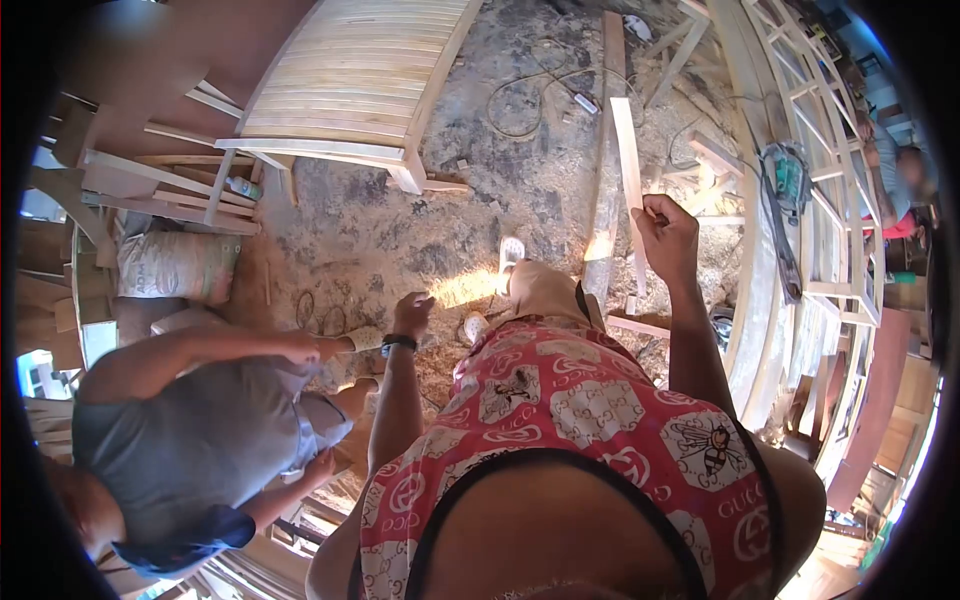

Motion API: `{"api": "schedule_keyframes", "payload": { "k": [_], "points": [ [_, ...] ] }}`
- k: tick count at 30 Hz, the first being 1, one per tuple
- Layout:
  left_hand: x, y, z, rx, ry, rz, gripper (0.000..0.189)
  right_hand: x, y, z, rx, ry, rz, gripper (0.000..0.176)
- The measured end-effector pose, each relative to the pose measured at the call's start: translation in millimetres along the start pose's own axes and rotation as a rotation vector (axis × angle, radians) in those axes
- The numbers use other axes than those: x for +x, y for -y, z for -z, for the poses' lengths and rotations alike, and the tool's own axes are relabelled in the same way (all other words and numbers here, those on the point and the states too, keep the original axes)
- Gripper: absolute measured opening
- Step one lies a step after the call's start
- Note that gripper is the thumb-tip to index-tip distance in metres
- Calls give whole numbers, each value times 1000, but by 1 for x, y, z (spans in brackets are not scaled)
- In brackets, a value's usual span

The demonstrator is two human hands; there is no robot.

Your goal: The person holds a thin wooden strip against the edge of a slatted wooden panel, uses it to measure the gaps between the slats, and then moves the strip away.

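My right hand (pixel 668 238) is closed around a narrow, pale wooden strip (pixel 627 150), pinching it between thumb and fingers. The strip stands out lengthwise in front of me, its far end above a long board (pixel 606 120) on the floor and its lower end below my hand. My left hand (pixel 411 313), with a dark band on the wrist, is held out at my side above the floor. Its fingers are curled together, and nothing shows in them.
A slatted wooden piece (pixel 345 75) stands ahead on the left. A co-worker in a grey shirt (pixel 180 420) is close at my left. Right of me are long planks (pixel 765 200), a green power tool (pixel 787 180) and a wooden frame (pixel 830 170). A cord (pixel 530 130) crosses the sawdust-covered floor.
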State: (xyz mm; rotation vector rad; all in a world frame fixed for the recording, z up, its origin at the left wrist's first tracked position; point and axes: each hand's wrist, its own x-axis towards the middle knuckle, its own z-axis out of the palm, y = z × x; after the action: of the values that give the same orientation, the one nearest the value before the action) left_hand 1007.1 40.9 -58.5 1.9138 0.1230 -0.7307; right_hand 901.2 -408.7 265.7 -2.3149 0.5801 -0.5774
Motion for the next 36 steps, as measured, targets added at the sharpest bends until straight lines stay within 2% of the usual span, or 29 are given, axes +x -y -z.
{"api": "schedule_keyframes", "payload": {
  "k": [2,4,6,7,8,10,12,14,16,18,20,22,23,27,31,33,36],
  "points": [
    [25,-30,-15,189,51,-177,45,22,-1,-17,27,42,-37,12],
    [26,-101,-29,325,75,-258,41,49,-10,-32,24,79,-5,12],
    [51,-135,-45,300,132,-251,38,78,-17,-51,100,167,-77,12],
    [61,-165,-48,252,224,-215,41,96,-21,-60,81,197,-72,13],
    [75,-186,-53,256,230,-208,41,113,-37,-73,87,207,-49,13],
    [103,-230,-65,-151,342,-239,42,148,-57,-96,188,260,-77,15],
    [123,-294,-70,-292,383,-287,45,186,-66,-108,193,338,-57,17],
    [142,-376,-75,-262,323,-277,45,220,-60,-110,233,383,-82,16],
    [163,-440,-80,-405,306,-430,51,254,-60,-117,230,413,-48,15],
    [190,-487,-86,-493,310,-466,51,281,-62,-124,225,440,-26,15],
    [209,-515,-88,-588,314,-504,51,309,-65,-131,138,449,75,16],
    [225,-540,-89,-585,355,-514,47,328,-76,-143,209,408,91,15],
    [229,-551,-90,-616,350,-502,37,336,-80,-148,284,360,105,14],
    [277,-562,-97,-661,379,-533,24,381,-84,-160,219,336,140,14],
    [316,-597,-99,-599,387,-511,24,421,-100,-180,235,337,92,14],
    [346,-609,-103,-503,335,-597,24,447,-109,-188,222,327,91,14],
    [408,-620,-103,-460,425,-609,24,495,-117,-199,103,409,170,16]
  ]
}}
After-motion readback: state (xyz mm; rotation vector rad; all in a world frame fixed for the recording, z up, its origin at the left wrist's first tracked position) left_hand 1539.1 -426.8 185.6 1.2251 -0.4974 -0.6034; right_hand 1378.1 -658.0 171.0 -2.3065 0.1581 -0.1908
